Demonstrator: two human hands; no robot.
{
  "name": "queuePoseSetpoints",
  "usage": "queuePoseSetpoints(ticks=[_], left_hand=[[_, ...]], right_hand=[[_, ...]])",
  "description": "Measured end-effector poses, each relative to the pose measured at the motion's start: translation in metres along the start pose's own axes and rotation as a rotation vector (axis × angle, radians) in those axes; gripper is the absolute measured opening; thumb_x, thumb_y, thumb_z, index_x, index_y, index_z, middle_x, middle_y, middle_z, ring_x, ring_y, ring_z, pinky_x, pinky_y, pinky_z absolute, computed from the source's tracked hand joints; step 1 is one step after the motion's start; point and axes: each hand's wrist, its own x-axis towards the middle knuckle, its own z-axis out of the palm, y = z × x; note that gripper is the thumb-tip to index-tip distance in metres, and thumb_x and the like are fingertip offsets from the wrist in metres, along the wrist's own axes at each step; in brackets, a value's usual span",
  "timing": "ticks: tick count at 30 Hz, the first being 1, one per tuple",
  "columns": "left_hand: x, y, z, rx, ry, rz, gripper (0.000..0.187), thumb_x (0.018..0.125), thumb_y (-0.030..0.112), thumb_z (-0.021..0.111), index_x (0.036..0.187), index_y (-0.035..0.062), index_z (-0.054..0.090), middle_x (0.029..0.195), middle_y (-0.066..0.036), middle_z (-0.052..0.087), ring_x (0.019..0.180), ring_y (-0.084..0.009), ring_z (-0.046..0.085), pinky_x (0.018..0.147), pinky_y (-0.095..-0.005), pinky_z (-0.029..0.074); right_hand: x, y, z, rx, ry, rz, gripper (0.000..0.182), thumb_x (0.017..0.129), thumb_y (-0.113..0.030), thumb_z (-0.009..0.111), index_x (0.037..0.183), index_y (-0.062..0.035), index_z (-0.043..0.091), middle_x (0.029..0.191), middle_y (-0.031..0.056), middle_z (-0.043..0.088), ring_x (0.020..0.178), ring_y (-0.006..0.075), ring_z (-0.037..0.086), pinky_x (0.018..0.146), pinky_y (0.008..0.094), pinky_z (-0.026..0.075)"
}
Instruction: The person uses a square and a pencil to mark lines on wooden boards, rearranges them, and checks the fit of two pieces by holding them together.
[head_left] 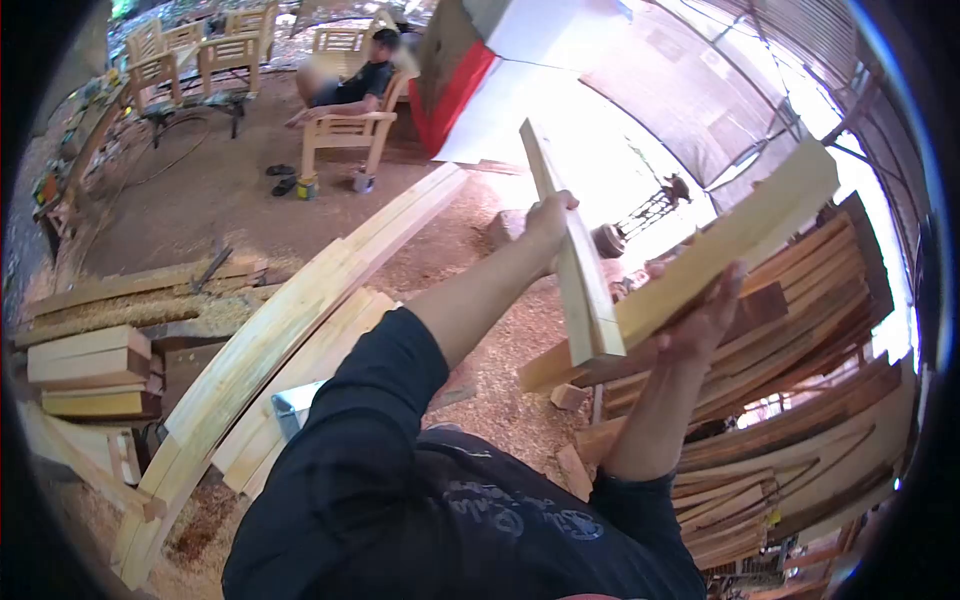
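Note:
My left hand [548,228] is wrapped around a narrow squared length of pale wood [582,290], gripping it near its middle. A dark lengthwise line runs down that piece. My right hand [702,322] holds a wider pale wooden board [735,235] from its lower side, with the fingers along its edge. The board slants up to the right, and its lower end passes behind the near end of the narrow piece in this view. Both pieces are held up in front of me above the shavings-covered ground.
Long pale beams [290,310] lie at the left, near stacked wooden blocks [90,365]. Stacked brown planks [800,310] fill the right side. A small wood offcut [568,397] lies on the ground. Further back, a person [365,85] sits on a wooden chair [345,130].

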Motion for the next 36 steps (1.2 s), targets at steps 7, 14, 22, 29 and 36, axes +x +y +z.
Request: queuePoseSetpoints(ticks=[7, 14, 22, 29, 36], left_hand=[[-0.015, 0.006, -0.003, 0.029, -0.058, 0.047, 0.058, 0.089, 0.035, 0.059, 0.129, -0.0053, 0.046, 0.107, -0.026, 0.058, 0.087, -0.0387, 0.066, 0.077, -0.0587, 0.058], [-0.027, 0.016, -0.007, 0.064, -0.037, 0.039, 0.061, 0.089, 0.036, 0.059, 0.131, -0.0049, 0.046, 0.105, -0.025, 0.059, 0.083, -0.0361, 0.067, 0.071, -0.0558, 0.059], [-0.022, 0.015, -0.007, 0.091, -0.067, 0.022, 0.066, 0.089, 0.039, 0.058, 0.136, -0.0047, 0.043, 0.112, -0.026, 0.057, 0.091, -0.0362, 0.066, 0.079, -0.0573, 0.057], [-0.016, 0.011, 0.008, 0.126, -0.179, -0.066, 0.067, 0.091, 0.042, 0.055, 0.135, -0.0076, 0.045, 0.105, -0.025, 0.058, 0.086, -0.0333, 0.064, 0.073, -0.0534, 0.055], [-0.002, -0.012, 0.045, 0.265, -0.438, -0.140, 0.051, 0.088, 0.042, 0.054, 0.110, -0.0033, 0.058, 0.086, -0.018, 0.060, 0.073, -0.0286, 0.063, 0.063, -0.0476, 0.056]], right_hand=[[0.008, 0.007, -0.003, 0.083, -0.123, -0.042, 0.062, 0.099, -0.066, 0.057, 0.124, -0.0092, 0.059, 0.089, 0.0098, 0.063, 0.072, 0.0255, 0.068, 0.062, 0.0381, 0.059], [0.007, 0.013, 0.003, 0.115, -0.073, -0.040, 0.060, 0.100, -0.064, 0.058, 0.124, -0.0100, 0.058, 0.088, 0.0102, 0.063, 0.073, 0.0260, 0.068, 0.060, 0.0360, 0.059], [0.007, 0.014, 0.002, 0.120, -0.059, -0.042, 0.057, 0.101, -0.062, 0.059, 0.123, -0.0093, 0.059, 0.090, 0.0103, 0.064, 0.073, 0.0252, 0.067, 0.063, 0.0365, 0.059], [-0.002, 0.014, 0.002, 0.026, 0.052, -0.105, 0.061, 0.099, -0.061, 0.062, 0.122, -0.0054, 0.059, 0.093, 0.0098, 0.063, 0.077, 0.0245, 0.067, 0.069, 0.0379, 0.057], [-0.027, 0.000, 0.022, -0.164, 0.201, -0.193, 0.074, 0.092, -0.061, 0.072, 0.126, 0.0035, 0.058, 0.101, 0.0130, 0.063, 0.080, 0.0253, 0.068, 0.074, 0.0389, 0.058]])
